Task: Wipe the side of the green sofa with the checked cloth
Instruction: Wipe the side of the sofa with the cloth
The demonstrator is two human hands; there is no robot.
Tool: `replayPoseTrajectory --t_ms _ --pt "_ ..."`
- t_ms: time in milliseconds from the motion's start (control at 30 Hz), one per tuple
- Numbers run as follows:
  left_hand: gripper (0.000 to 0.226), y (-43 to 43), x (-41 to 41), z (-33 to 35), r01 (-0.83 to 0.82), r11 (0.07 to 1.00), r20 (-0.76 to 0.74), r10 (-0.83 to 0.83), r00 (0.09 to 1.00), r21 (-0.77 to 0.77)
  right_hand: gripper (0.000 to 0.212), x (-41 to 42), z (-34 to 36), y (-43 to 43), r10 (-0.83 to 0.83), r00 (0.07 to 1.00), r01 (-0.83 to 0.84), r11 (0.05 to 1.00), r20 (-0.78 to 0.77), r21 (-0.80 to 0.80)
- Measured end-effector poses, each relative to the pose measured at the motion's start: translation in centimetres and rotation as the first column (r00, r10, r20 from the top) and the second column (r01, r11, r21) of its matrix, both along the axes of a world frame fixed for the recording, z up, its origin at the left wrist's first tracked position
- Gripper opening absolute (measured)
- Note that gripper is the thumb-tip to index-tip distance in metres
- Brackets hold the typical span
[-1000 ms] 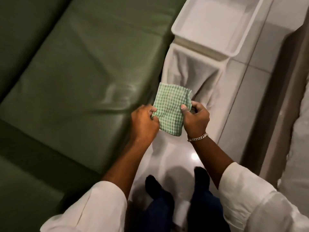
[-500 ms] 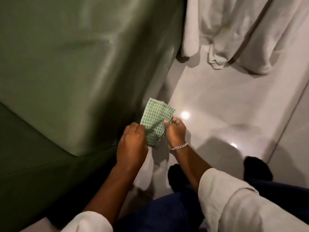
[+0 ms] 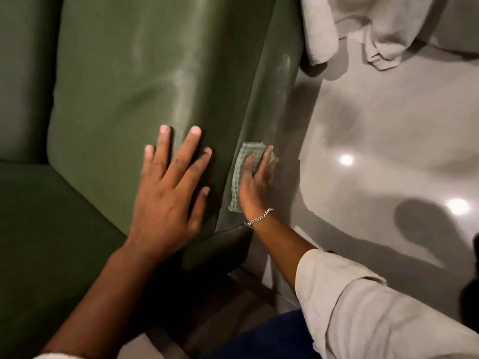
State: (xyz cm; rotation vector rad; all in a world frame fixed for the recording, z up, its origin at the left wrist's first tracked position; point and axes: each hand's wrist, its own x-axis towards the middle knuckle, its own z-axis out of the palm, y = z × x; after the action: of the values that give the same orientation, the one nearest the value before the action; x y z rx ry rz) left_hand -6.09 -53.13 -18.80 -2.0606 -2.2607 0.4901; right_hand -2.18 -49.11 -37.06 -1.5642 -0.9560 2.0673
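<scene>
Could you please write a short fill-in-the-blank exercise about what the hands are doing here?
1. The right hand presses the checked cloth against the ____ of the green sofa.
2. The left hand lies flat and ____ on the sofa.
3. A chain bracelet sits on the ____ wrist.

Missing words: side; empty; right

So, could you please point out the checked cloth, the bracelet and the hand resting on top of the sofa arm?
checked cloth (image 3: 239, 174), head view, on the strip showing left of the fingers.
bracelet (image 3: 259, 217), head view, on the chain links at the right wrist.
left hand (image 3: 168, 195), head view, on the back of the hand.
</scene>
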Motion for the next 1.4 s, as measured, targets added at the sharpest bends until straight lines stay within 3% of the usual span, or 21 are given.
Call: replayPoseTrajectory --t_ms 100,233,400,633,767,933,1167,1400 --pt "0.063 2.2 -1.4 -0.3 0.057 0.997 -0.129 -0.064 0.990 -0.057 0.065 0.1 -1.0 -0.2 -0.042 0.999 0.039 0.992 0.030 0.117" --pt "0.070 4.3 -2.4 -0.2 0.108 0.992 -0.140 -0.116 0.983 -0.065 0.072 -0.2 -0.5 -2.3 -0.022 0.997 0.023 1.000 0.080 -0.004" --pt "0.074 5.0 -2.7 -0.3 0.156 0.986 -0.059 -0.160 0.985 -0.064 0.074 -1.8 0.0 0.1 -0.163 0.983 0.144 0.971 0.088 0.188" --pt "0.075 5.7 -2.6 -0.4 0.145 0.984 -0.153 -0.160 0.975 -0.103 0.082 -1.5 0.5 -3.8 -0.134 0.983 0.143 0.987 0.122 -0.069" --pt "0.076 5.6 -2.6 -0.4 0.131 0.980 -0.200 -0.161 0.966 -0.152 0.076 -2.7 0.8 -0.8 -0.214 0.966 0.216 0.976 0.148 -0.002" --pt "0.077 5.6 -2.7 -0.8 0.127 0.980 -0.248 -0.162 0.955 -0.150 0.077 -1.5 -1.6 -1.0 -0.154 0.983 0.156 0.988 0.102 -0.018" --pt "0.077 5.7 -2.9 -1.0 0.142 0.981 -0.226 -0.170 0.959 -0.133 0.070 -2.0 -1.0 0.7 -0.140 0.983 0.094 0.942 0.122 0.323" --pt "0.074 6.7 -2.8 -0.6 0.160 0.974 -0.230 -0.194 0.954 -0.159 0.076 -0.3 -1.9 -6.4 -0.025 0.988 -0.031 0.933 0.151 0.359"
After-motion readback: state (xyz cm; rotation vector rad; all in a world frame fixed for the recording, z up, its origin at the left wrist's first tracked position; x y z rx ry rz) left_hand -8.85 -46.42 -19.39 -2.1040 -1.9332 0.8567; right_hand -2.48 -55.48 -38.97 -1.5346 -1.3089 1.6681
